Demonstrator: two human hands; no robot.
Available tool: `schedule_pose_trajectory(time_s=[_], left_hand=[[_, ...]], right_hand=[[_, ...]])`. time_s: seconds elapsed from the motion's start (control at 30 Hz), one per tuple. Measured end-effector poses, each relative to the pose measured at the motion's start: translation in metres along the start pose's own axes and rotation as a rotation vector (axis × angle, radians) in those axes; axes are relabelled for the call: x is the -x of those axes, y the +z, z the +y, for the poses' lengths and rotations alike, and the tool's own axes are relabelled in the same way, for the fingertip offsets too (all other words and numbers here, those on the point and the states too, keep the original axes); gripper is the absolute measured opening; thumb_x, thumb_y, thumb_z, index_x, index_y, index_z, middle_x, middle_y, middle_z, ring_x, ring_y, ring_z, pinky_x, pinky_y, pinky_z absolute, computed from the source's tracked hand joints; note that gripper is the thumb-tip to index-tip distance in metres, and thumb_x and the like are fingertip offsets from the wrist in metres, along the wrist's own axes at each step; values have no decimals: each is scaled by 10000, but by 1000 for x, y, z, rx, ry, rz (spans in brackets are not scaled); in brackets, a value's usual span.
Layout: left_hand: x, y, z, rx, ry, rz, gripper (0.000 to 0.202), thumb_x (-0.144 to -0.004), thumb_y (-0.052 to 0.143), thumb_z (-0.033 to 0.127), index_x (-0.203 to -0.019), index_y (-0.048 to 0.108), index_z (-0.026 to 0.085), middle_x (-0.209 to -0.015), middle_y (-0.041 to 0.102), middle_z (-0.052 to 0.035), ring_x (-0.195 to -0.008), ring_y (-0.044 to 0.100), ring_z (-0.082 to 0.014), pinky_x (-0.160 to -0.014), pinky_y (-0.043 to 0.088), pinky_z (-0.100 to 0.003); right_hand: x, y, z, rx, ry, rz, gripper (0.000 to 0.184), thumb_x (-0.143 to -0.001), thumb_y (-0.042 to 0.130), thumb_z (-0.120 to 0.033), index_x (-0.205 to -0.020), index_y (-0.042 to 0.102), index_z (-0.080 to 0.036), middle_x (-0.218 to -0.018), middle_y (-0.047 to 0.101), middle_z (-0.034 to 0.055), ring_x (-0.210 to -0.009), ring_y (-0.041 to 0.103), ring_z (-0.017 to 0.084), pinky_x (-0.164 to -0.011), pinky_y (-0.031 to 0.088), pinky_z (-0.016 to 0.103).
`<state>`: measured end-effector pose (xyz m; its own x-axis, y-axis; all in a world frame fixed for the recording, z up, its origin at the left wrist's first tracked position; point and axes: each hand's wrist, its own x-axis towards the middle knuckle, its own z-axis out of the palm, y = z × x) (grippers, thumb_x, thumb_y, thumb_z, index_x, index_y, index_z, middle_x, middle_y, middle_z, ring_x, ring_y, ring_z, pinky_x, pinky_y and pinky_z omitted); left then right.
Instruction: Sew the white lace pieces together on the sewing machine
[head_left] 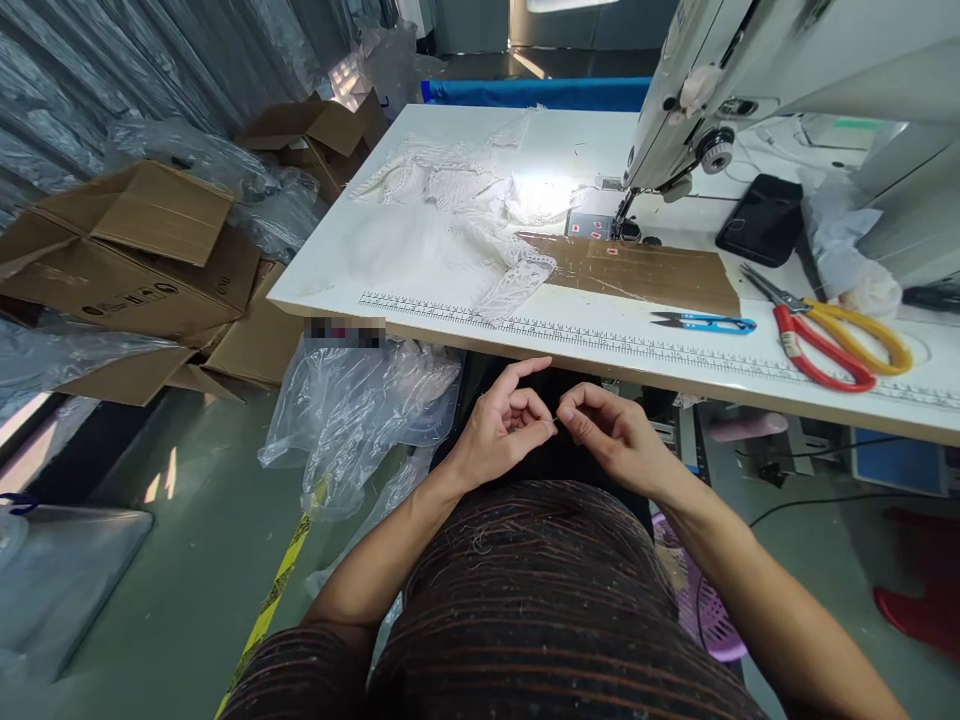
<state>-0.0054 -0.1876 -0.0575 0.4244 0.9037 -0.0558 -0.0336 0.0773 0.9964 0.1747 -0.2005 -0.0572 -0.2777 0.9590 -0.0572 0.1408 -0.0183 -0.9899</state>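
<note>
Just below the table's front edge, over the lap, my left hand and my right hand meet almost fingertip to fingertip. Both are closed in a pinch, thumb against finger; the left index finger sticks out. A tiny thin glint shows between the fingertips, too small to tell whether it is a needle or a thread. White lace fabric lies on the table ahead, one end across the printed ruler. Behind the hands' right stands the sewing machine, its lamp lit.
Blue thread snips and scissors with red and yellow handles lie on the right of the table. A brown cardboard strip and a black phone-like object are near the machine. Plastic bags hang at left.
</note>
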Motion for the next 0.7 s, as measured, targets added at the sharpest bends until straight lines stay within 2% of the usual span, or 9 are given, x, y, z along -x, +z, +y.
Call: schedule_pose_trajectory(time_s=[0.13,0.27,0.33,0.4,0.47,0.57,0.63,0.7], left_hand=[[1,-9,-4,-11,-8,7,644,-757,666,166,-1366,464,222,-690,619,31,-615,548,-106,-624,435,-226],[6,-18,-16,97,-79,-35,573,-723,707,172,-1273,550,203,-673,623,31,-695,612,-132,-788,481,-292],[8,-18,-24,213,-159,-90,523,-729,726,208,-1229,577,181,-685,628,16,-732,646,-153,-819,491,-321],[11,-16,-32,256,-241,-162,417,-768,726,280,-1152,620,158,-725,645,-17,-732,658,-160,-776,503,-314],[14,-15,-37,179,-280,-249,295,-811,705,344,-1022,672,141,-764,668,-50,-714,651,-151,-719,500,-282],[17,-18,-35,-71,-220,-363,213,-860,651,358,-870,704,152,-784,688,-54,-709,631,-136,-674,480,-244],[18,-27,-31,-294,-119,-354,175,-873,625,314,-817,714,175,-777,689,-36,-714,615,-134,-672,464,-237],[18,-38,-29,-468,-66,-290,162,-865,623,274,-769,720,188,-752,682,-24,-684,594,-129,-646,442,-232]], right_hand=[[1,3,4,-242,75,156,275,-845,640,-453,-755,573,-201,-655,490,-24,-597,420,114,-566,362,259],[-1,8,10,-454,99,288,286,-778,696,-471,-768,552,-224,-783,557,8,-702,535,141,-659,474,288],[-1,14,12,-548,77,308,298,-789,679,-482,-778,513,-234,-827,568,7,-772,582,154,-746,514,333],[0,22,12,-566,45,281,296,-840,623,-489,-797,466,-242,-770,539,-20,-683,563,132,-727,527,341],[5,29,11,-459,-5,223,265,-911,530,-484,-834,428,-251,-675,466,-55,-549,475,106,-617,501,298],[19,30,2,-36,-120,102,195,-952,478,-421,-882,415,-250,-669,431,-55,-513,416,101,-500,388,247],[30,18,-4,302,-188,20,141,-947,490,-361,-901,432,-241,-670,446,-45,-488,384,99,-459,305,248],[41,-2,-6,542,-203,18,87,-950,466,-318,-930,450,-235,-617,438,-52,-437,340,100,-437,259,260]])
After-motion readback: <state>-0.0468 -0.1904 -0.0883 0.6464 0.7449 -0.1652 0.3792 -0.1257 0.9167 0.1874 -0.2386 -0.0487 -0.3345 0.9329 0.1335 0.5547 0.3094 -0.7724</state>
